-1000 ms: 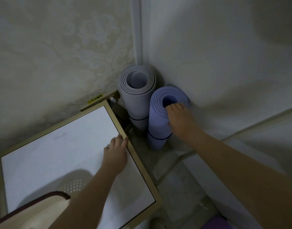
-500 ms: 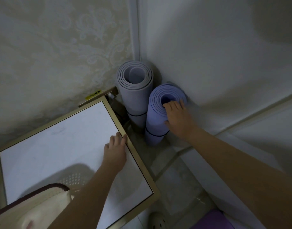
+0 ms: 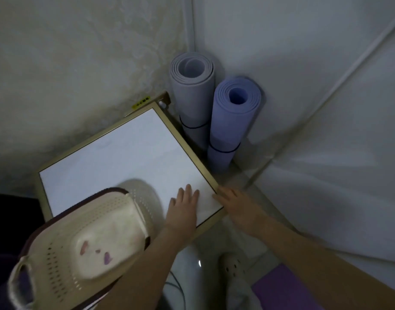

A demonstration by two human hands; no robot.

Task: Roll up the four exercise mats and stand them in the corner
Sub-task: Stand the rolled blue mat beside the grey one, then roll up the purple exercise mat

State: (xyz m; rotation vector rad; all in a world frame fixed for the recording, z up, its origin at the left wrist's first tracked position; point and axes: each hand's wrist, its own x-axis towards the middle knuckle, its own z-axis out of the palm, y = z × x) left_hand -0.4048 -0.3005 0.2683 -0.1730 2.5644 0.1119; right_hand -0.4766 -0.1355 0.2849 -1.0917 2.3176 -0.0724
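Observation:
Two rolled mats stand upright in the wall corner. The grey rolled mat (image 3: 193,86) is at the back and the lilac rolled mat (image 3: 231,117) leans beside it on the right; each has a dark band around it. My left hand (image 3: 184,204) rests flat, fingers straight, on the white top of a small table (image 3: 107,162). My right hand (image 3: 234,205) is at the table's near right corner with its fingers stretched out along the gold edge. Neither hand holds anything. A purple mat (image 3: 283,287) lies flat on the floor at the bottom right.
A cream perforated basket (image 3: 80,238) sits on the table's near left part. A pale wall panel (image 3: 326,108) closes the right side. A light perforated shoe (image 3: 232,267) is on the tiled floor below my hands. A cable runs across the floor.
My right hand has let go of the lilac mat's top and drawn back to the table's corner. My left hand slid back along the table. The view pulled away from the corner.

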